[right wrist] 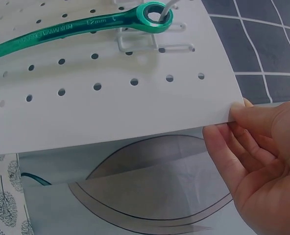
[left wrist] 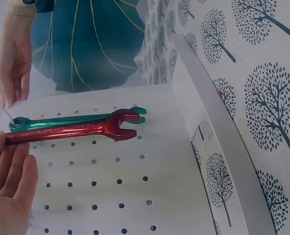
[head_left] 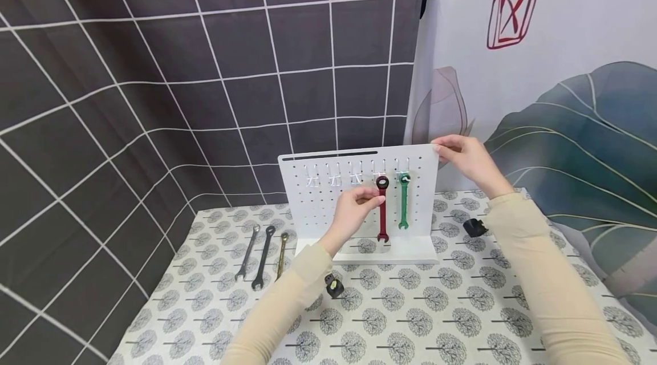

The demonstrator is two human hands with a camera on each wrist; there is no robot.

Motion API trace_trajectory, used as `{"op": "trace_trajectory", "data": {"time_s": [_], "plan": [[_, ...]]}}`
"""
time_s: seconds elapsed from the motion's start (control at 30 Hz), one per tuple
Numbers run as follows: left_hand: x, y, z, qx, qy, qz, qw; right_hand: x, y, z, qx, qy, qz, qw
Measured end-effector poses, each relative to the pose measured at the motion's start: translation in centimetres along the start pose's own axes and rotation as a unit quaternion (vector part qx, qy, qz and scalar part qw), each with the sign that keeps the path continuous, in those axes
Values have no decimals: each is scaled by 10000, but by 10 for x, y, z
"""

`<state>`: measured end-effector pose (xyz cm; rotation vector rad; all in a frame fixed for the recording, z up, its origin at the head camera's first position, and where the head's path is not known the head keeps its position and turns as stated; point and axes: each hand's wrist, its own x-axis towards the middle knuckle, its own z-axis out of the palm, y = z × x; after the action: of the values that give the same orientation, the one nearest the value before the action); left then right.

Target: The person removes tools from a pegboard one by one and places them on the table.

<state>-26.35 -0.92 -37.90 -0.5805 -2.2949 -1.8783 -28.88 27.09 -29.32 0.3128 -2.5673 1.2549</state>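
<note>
My left hand (head_left: 353, 212) pinches a red combination wrench (head_left: 382, 218) between thumb and fingers, just below its ring end. The wrench hangs upright, open jaw down, in front of a white pegboard (head_left: 315, 211). Its ring is level with one of the wire hooks (head_left: 335, 174); whether it sits on that hook I cannot tell. Right beside it, a green combination wrench (right wrist: 91, 27) hangs by its ring, with the hook's tip through the hole. At the board's top right corner, my right hand (head_left: 464, 161) grips the edge, thumb on the front face and fingers behind.
Left of the board, a silver wrench (head_left: 248, 252), a black wrench (head_left: 263, 258) and a brass-coloured wrench (head_left: 282, 254) lie on the tree-print tablecloth (head_left: 395, 319). One small black object (head_left: 333, 286) lies before the board, another (head_left: 474, 227) to its right. A dark checked curtain (head_left: 231, 102) hangs behind.
</note>
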Motion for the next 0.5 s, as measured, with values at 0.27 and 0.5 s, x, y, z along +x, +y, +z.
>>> {"op": "trace_trajectory", "data": {"time_s": [0.27, 0.5], "plan": [[-4, 4, -4, -41, 35, 53, 10000, 0, -1, 1, 8, -20, 8, 10000], [-9, 10, -20, -84, 84, 131, 9998, 0, -2, 0, -7, -13, 25, 10000]]}}
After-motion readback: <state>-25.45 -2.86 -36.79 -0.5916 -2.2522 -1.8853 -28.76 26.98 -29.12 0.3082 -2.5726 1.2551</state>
